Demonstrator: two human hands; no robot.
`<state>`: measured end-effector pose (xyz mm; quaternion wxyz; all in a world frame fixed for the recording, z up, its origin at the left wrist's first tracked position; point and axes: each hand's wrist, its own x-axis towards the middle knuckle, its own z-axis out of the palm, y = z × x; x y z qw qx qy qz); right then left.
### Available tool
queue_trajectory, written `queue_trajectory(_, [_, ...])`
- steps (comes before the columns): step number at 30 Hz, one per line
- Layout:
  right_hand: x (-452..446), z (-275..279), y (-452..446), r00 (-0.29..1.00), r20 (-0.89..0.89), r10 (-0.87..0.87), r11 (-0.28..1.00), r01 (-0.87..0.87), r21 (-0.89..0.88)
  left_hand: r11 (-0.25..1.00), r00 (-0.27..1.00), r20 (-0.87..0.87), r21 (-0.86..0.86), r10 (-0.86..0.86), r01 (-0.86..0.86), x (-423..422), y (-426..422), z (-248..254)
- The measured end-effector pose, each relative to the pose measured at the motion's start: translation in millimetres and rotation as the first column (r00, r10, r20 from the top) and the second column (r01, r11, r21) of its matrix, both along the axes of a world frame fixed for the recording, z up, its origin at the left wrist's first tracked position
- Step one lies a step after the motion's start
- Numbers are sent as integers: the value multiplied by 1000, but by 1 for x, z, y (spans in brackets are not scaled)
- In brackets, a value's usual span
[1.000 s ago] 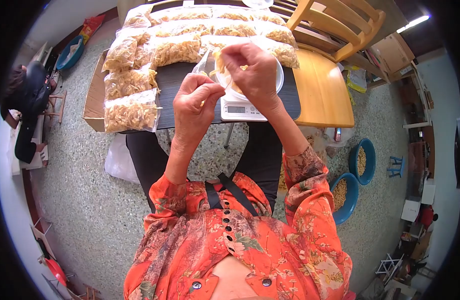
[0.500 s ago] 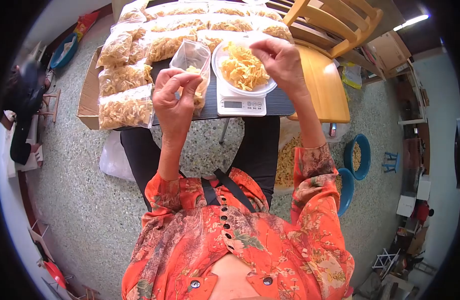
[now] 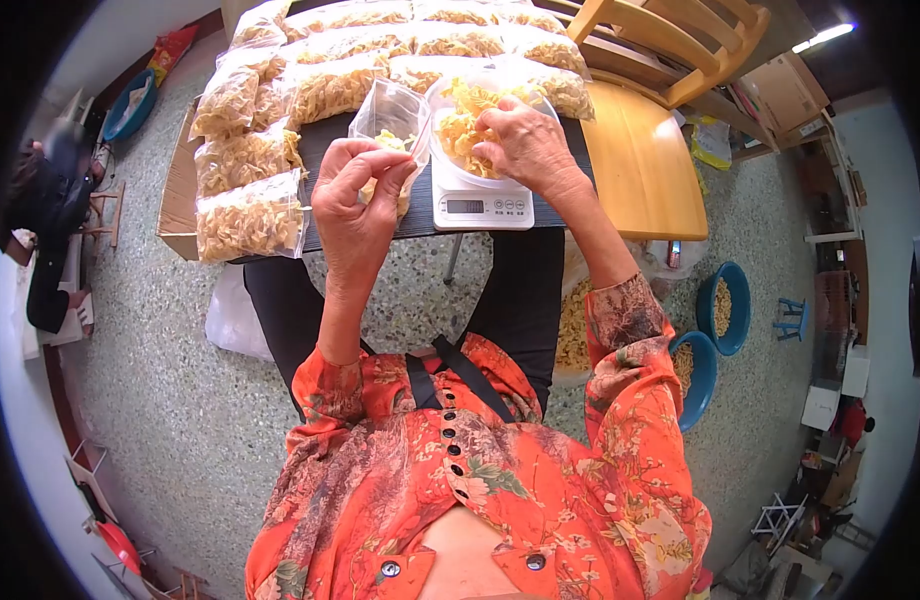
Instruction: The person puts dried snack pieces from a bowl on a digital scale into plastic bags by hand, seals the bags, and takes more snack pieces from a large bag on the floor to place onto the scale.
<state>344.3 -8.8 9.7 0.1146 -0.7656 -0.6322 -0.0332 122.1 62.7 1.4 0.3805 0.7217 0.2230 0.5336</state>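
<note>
Pale yellow chips, clear bag, white scale, orange-red floral shirt, apparently black tabletop, blue basins

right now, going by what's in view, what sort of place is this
Likely a small food-packing room, perhaps in a home: rows of filled bags, a scale under a bowl of yellow pieces, and blue tubs on the floor.

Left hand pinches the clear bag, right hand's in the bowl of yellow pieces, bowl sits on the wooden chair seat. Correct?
No: the bowl sits on the white scale, per the head view. The rest stands: left hand pinches the clear bag, right hand is in the bowl of yellow pieces.
</note>
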Motion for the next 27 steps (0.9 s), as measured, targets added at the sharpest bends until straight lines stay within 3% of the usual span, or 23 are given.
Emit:
queue_trajectory(9, [10,-6,1,994,-96,53,978,-32,206,1000,1000,4,-17,-24,24,3,-1,-3])
queue_trajectory(11, [15,-6,0,976,-195,96,943,-26,333,999,1000,1,-20,-28,28,3,-2,-2])
queue_trajectory(15, [22,1,-7,918,-391,69,948,61,311,998,999,-8,-41,-39,38,3,-4,-1])
queue_trajectory(18, [30,2,-9,510,-847,151,934,208,292,999,999,-22,18,-42,43,5,-3,-3])
queue_trajectory(19, [29,3,-9,512,-845,154,933,206,294,999,999,-19,20,-41,42,5,-3,-3])
queue_trajectory(22, [30,6,-10,57,-960,275,854,444,271,997,993,-99,41,-59,63,5,-7,1])
queue_trajectory(27, [3,20,-5,-6,-904,428,743,571,349,992,992,-90,85,-86,93,11,-8,-1])
